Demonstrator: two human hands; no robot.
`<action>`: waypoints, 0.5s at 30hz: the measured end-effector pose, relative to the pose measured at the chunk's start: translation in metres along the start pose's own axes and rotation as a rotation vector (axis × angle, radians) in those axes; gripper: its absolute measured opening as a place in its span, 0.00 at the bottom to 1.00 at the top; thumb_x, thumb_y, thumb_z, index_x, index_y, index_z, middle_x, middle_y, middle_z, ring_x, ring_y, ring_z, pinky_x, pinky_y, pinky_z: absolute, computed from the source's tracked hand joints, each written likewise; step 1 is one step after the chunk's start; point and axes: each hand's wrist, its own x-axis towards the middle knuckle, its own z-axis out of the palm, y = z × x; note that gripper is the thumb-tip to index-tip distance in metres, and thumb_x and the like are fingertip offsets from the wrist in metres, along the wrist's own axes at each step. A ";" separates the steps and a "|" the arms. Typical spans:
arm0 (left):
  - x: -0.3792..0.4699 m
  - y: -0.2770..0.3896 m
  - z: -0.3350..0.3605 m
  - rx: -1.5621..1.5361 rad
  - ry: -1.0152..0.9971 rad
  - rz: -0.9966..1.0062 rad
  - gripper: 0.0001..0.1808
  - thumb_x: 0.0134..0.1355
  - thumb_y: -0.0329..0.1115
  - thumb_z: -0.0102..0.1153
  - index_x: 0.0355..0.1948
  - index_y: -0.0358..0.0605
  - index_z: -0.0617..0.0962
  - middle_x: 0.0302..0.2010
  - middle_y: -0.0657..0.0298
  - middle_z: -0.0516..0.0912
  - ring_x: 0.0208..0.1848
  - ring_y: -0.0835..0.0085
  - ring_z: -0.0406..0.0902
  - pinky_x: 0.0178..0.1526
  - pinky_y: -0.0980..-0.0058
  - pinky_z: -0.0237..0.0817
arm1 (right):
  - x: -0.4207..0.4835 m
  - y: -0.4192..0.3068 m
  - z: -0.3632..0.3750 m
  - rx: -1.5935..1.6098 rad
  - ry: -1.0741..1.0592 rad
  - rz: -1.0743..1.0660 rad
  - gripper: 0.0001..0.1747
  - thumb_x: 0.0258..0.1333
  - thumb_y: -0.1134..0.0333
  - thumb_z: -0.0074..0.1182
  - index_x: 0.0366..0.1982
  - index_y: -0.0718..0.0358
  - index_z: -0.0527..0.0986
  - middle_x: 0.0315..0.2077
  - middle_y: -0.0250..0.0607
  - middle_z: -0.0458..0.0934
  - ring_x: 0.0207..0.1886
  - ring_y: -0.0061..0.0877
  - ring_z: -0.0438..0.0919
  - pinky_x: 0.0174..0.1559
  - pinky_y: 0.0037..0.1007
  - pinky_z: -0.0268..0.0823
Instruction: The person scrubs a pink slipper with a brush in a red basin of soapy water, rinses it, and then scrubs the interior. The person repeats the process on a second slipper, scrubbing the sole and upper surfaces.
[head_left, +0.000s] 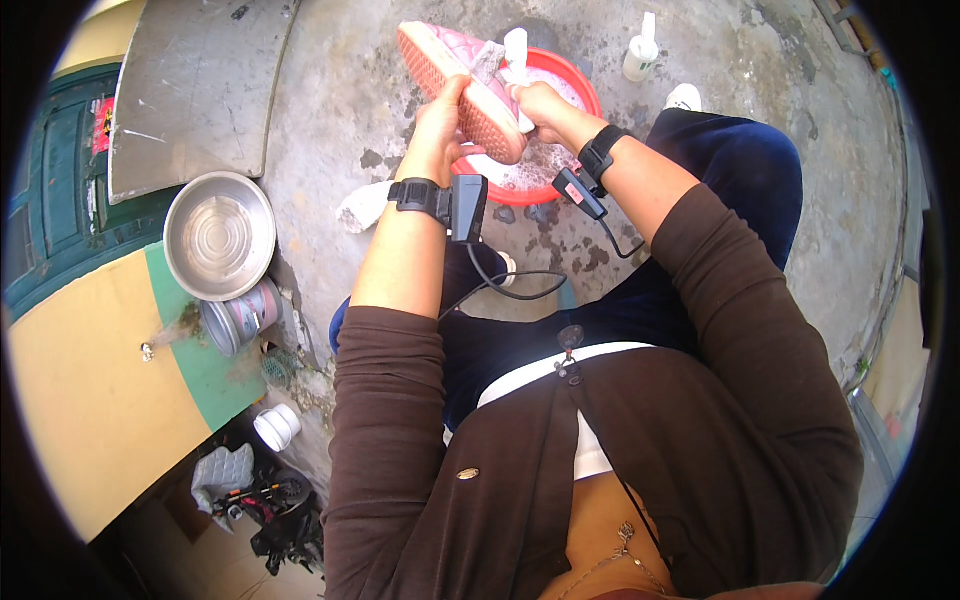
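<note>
A pink shoe (469, 82) is held tilted above a red plastic basin (586, 79), its ridged sole turned toward my left side. My left hand (439, 124) grips it, the thumb lying against the sole. On the other side, my right hand (547, 109) is closed around a white object (516, 52) at the shoe's upper. Fingers and shoe hide part of that object, so its exact kind is unclear. Whitish suds (517, 176) float on the water in the basin. A grey part (489, 61), perhaps tongue or lining, sticks out of the shoe's opening.
A white bottle (641, 56) stands on the concrete floor beyond the basin. To the left are a pale block (365, 208), a metal bowl (220, 236), a bucket (244, 315) and a leaning board (199, 90). Black cables (517, 294) hang from my wrist devices.
</note>
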 end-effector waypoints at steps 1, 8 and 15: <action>0.000 0.000 0.001 0.032 0.003 0.022 0.41 0.48 0.59 0.56 0.58 0.43 0.65 0.52 0.52 0.72 0.52 0.53 0.71 0.42 0.51 0.69 | 0.000 0.001 0.000 -0.041 0.009 0.020 0.16 0.62 0.65 0.40 0.43 0.71 0.70 0.37 0.48 0.76 0.40 0.36 0.77 0.40 0.41 0.70; -0.007 0.003 0.011 0.091 0.121 0.054 0.38 0.47 0.53 0.61 0.52 0.35 0.71 0.46 0.50 0.76 0.45 0.55 0.76 0.36 0.51 0.70 | 0.011 0.008 0.000 -0.070 -0.022 0.075 0.19 0.61 0.63 0.41 0.45 0.71 0.70 0.41 0.51 0.74 0.41 0.45 0.76 0.34 0.49 0.71; -0.001 0.003 0.017 0.307 0.247 0.145 0.37 0.45 0.51 0.65 0.50 0.32 0.73 0.44 0.47 0.78 0.45 0.52 0.76 0.37 0.46 0.69 | 0.006 0.010 0.008 -0.165 -0.066 0.126 0.19 0.58 0.60 0.48 0.43 0.68 0.73 0.36 0.47 0.77 0.37 0.37 0.78 0.34 0.43 0.71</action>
